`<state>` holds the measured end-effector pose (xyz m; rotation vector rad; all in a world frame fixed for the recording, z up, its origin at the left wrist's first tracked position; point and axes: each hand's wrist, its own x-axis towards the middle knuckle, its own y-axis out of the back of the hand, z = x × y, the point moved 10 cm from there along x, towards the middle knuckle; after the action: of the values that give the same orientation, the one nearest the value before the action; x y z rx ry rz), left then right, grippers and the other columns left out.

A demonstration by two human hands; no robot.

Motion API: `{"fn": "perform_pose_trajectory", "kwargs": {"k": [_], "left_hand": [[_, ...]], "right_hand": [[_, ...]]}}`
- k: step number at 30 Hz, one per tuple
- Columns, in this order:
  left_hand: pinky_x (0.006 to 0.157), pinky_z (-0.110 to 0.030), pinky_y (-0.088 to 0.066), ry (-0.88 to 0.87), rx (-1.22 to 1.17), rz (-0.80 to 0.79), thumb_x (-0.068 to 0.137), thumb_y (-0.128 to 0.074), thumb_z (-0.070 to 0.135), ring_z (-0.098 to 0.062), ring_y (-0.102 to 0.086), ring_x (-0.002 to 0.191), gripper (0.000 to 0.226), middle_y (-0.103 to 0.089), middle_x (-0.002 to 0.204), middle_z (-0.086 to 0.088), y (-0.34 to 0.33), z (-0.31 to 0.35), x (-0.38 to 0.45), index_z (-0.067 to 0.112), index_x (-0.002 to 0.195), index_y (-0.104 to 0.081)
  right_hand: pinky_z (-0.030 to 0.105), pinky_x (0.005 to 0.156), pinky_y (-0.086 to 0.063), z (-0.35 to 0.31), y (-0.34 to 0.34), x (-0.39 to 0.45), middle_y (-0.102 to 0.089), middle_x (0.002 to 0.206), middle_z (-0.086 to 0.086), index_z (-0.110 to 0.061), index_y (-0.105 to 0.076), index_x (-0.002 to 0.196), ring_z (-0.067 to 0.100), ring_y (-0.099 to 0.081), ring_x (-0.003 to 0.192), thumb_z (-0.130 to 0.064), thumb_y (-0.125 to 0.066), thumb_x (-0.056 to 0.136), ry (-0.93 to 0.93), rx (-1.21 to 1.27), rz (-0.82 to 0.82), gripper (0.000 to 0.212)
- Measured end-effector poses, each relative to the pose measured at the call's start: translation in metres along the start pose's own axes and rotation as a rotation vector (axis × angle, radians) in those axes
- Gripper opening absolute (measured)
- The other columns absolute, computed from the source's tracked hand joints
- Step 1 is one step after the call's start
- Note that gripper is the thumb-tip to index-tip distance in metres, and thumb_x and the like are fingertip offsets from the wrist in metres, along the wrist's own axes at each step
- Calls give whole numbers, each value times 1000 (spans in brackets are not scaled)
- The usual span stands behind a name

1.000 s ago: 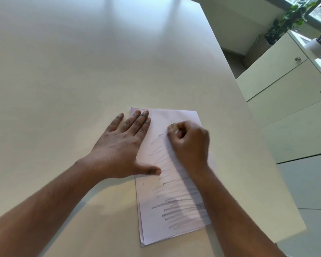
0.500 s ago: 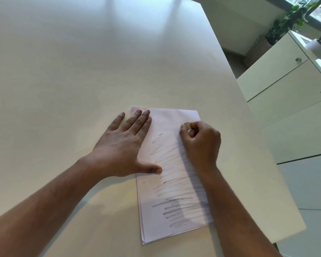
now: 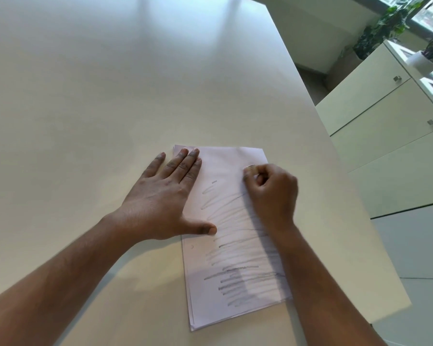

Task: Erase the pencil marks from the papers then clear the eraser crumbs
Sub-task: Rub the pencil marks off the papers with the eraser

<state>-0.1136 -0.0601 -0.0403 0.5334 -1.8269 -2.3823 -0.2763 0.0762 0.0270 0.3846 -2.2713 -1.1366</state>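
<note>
Head view: the right hand's [image 3: 273,193] fingers are curled tight, pinching a small eraser [image 3: 250,168] whose tip just shows at the knuckles, pressed onto the far right part of the papers [image 3: 225,166]. Left of it, the left hand [image 3: 165,201] lies flat with straight fingers [image 3: 185,166] on the stack's far left edge and its thumb across the left margin, pinning the sheets to the table [image 3: 110,96].

The papers are a thin stack, several sheet edges showing at the near left corner. They look light, floppy and easy to crease or skid, so the flat palm close beside the rubbed patch seems the right hold; pinching a corner would likely buckle the top sheet. Pencil marks [image 3: 238,278] run from the middle of the stack to its near end, darker toward the near end, so most erasing is judged still to do. Crumbs are too small to make out.

Beyond the stack's right side stand cabinets [image 3: 385,121], doors closed, contents hidden.
</note>
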Motion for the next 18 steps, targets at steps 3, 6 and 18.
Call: {"fn": "perform_pose_trajectory", "kwargs": {"k": [3,6,18], "left_hand": [[129,-45,14,3,0,-3,61,-13,110,-11,41,150,143,42,165,2,0,1,-1,15,159,31],[128,-45,15,4,-3,-1,61,-13,110,-10,41,149,144,42,165,2,0,1,0,15,160,30],[128,-45,15,0,-4,-3,62,-14,110,-10,42,149,143,42,164,2,0,1,0,15,159,30]], "right_hand": [[30,61,-45,-5,1,-1,-65,63,-5,-19,-71,73,23,-66,63,-29,-75,84,23,-19,7,15],[30,59,-48,-31,-12,-21,-64,63,-7,-20,-71,73,19,-64,61,-30,-77,84,138,16,-72,16],[25,77,-60,9,-18,-24,-75,90,13,-3,-78,92,22,-71,84,-7,-79,84,-534,1097,-391,9]]}}
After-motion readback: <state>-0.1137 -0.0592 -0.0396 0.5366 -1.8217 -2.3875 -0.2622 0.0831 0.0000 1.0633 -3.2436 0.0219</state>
